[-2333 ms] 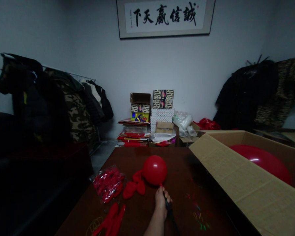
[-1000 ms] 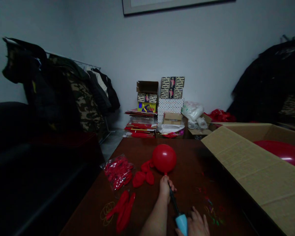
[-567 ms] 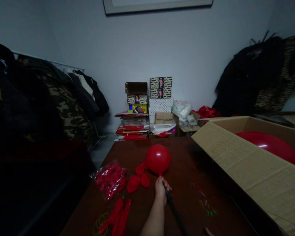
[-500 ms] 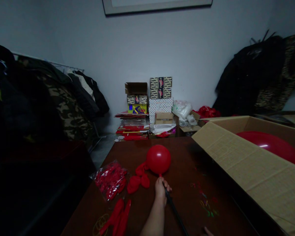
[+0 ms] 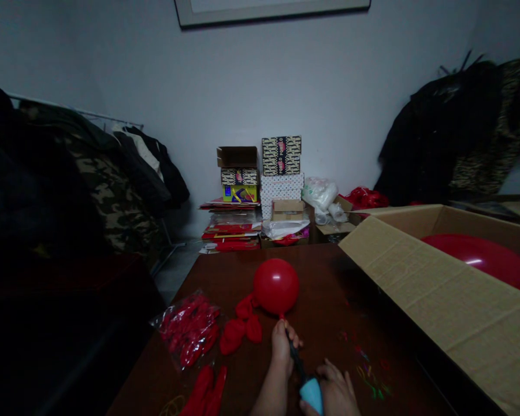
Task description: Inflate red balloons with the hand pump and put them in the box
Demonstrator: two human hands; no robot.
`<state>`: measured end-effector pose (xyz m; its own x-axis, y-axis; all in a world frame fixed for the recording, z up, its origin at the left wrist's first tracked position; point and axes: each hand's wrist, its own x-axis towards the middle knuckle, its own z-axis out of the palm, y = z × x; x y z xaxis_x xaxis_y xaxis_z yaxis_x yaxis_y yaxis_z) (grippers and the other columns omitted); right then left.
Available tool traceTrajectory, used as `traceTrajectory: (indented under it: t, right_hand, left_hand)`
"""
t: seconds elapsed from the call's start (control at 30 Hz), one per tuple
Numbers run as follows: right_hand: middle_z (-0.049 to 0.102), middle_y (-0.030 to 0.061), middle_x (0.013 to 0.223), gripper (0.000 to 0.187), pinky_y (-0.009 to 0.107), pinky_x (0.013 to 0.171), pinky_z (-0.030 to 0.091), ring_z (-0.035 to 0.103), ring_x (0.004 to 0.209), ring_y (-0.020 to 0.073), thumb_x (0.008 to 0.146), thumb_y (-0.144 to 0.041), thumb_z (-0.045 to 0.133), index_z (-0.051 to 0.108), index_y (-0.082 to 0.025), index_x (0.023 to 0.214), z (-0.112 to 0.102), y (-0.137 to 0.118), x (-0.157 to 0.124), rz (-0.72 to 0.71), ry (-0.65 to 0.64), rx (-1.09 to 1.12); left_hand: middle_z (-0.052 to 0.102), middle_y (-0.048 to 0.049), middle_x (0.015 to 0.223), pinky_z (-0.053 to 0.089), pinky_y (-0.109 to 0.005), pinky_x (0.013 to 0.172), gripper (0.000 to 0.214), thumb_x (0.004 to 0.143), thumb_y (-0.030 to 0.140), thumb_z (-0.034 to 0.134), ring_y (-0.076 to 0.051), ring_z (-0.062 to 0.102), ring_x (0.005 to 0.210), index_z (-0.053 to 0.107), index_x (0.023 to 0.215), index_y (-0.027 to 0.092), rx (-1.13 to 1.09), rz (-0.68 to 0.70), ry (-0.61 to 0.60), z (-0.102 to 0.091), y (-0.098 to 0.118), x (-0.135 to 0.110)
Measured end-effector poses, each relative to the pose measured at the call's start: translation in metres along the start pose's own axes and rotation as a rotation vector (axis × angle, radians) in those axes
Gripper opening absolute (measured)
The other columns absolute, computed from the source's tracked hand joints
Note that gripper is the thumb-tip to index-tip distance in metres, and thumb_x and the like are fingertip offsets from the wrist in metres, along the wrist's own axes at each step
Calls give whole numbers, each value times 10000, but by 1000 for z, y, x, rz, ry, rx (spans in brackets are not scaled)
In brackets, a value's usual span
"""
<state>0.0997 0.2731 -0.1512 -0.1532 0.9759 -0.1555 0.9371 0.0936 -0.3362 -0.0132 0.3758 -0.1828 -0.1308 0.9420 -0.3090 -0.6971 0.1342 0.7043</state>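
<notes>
On the dark wooden surface (image 5: 329, 289), a clear bag of red balloons (image 5: 187, 328) lies at the left, with loose flat balloons (image 5: 238, 326) just beside it. The left hand (image 5: 282, 342) is closed around the neck of a small inflated red balloon (image 5: 276, 286), pinching it onto the black nozzle of a hand pump (image 5: 304, 378). The right hand (image 5: 335, 393) is wrapped around the pump's light blue handle. At the right, an open cardboard box (image 5: 420, 294) holds a large red balloon (image 5: 485, 263). No writing is legible on any of these.
</notes>
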Motion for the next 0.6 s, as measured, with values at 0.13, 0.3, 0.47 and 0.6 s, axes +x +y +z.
traceTrajectory:
  t: [0.13, 0.3, 0.47, 0.6]
  right_hand:
    - [545, 124, 1301, 536, 556, 1101, 170, 332, 1331, 324, 721, -504, 450, 638, -161, 1089, -11, -18, 14, 13, 14, 33]
    - [563, 127, 1283, 528, 571, 1101, 143, 347, 1320, 328, 697, -512, 479, 654, -179, 1067, -5, -21, 13, 59, 81, -14]
    - [551, 159, 1289, 553, 545, 1119, 99, 316, 1335, 333, 707, -525, 488, 655, -136, 1062, -3, -19, 4, 54, 113, -31]
    - [568, 159, 1267, 486, 516, 1128, 100, 322, 1335, 322, 689, -460, 532, 674, -136, 1022, -3, -14, -6, 23, 119, -24]
  left_hand:
    - [353, 116, 400, 312, -237, 382, 515, 586, 633, 656, -60, 308, 292, 343, 668, 233, 8, -6, -14, 0, 2, -1]
    - [359, 112, 389, 310, -238, 371, 500, 595, 630, 643, -61, 298, 282, 348, 657, 232, 44, 7, -14, 2, 1, -2]
    - [357, 113, 380, 310, -242, 365, 491, 591, 627, 638, -64, 290, 283, 352, 652, 234, 49, 13, -23, 3, 0, -1]
    - [365, 111, 388, 311, -239, 381, 447, 636, 591, 620, -64, 303, 287, 358, 661, 230, 33, 38, -33, 2, -1, -1]
